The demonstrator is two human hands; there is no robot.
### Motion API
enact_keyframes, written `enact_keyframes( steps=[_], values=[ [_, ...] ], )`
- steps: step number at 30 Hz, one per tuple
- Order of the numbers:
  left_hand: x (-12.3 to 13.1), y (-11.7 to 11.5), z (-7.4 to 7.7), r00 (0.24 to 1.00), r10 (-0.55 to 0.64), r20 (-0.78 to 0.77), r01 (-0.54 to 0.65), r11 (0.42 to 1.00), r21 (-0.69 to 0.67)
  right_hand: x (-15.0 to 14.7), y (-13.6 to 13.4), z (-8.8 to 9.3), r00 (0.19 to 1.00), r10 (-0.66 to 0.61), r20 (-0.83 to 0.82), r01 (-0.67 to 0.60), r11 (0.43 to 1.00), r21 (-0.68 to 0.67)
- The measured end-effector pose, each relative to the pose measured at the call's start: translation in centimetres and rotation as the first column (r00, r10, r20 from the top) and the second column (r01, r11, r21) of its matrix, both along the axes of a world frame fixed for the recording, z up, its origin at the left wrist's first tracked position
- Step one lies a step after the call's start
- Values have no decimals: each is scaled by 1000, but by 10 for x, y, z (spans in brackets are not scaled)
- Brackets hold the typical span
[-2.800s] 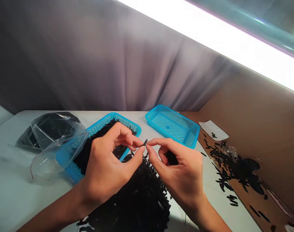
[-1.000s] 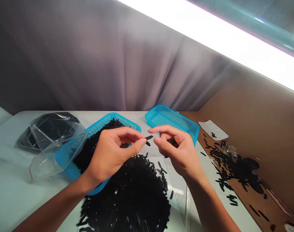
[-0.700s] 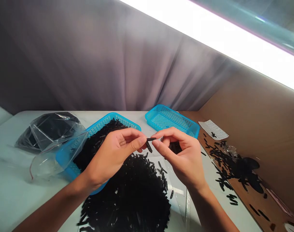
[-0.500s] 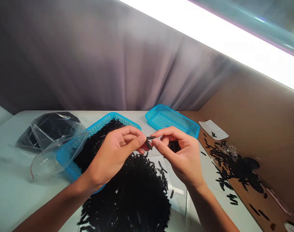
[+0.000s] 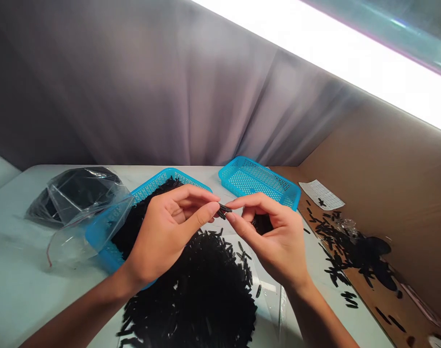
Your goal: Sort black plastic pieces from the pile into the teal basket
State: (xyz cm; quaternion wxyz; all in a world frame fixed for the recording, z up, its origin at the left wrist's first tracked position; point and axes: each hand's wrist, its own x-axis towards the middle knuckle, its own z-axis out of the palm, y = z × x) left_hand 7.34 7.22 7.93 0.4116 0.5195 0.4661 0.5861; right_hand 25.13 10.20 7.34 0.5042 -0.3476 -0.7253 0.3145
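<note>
Between the thumb and fingers of my left hand are slim black pieces, at least two, side by side and slightly crossed. My right hand pinches at their right end with thumb and forefinger. More black pieces are tucked in its curled palm, partly hidden by the fingers. Both hands hover over a large heap of the same pieces on the table. Behind my left hand, a blue mesh basket holds another pile of them. Their exact kind is too small to make out.
A second blue basket stands at the back. On the left lies a clear plastic bag with black contents. Loose black pieces and a gridded paper lie along the brown board at right. A curtain hangs behind.
The black pieces at my fingertips have swung closer together, nearly parallel. My left fingers have straightened over them, and my right thumb and forefinger have shifted slightly.
</note>
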Motion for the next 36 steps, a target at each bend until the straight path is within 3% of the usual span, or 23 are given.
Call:
enact_keyframes(
  steps=[16, 36],
  values=[
    [0, -8, 7, 1000, -32, 1, 31, 998, 46, 3, -4, -2, 997, -70, 14, 66, 976, 206],
    [-1, -17, -1, 995, -30, -90, 43, 987, 152, 8, -5, 0, 1000, 4, -5, -3, 971, 241]
  ],
)
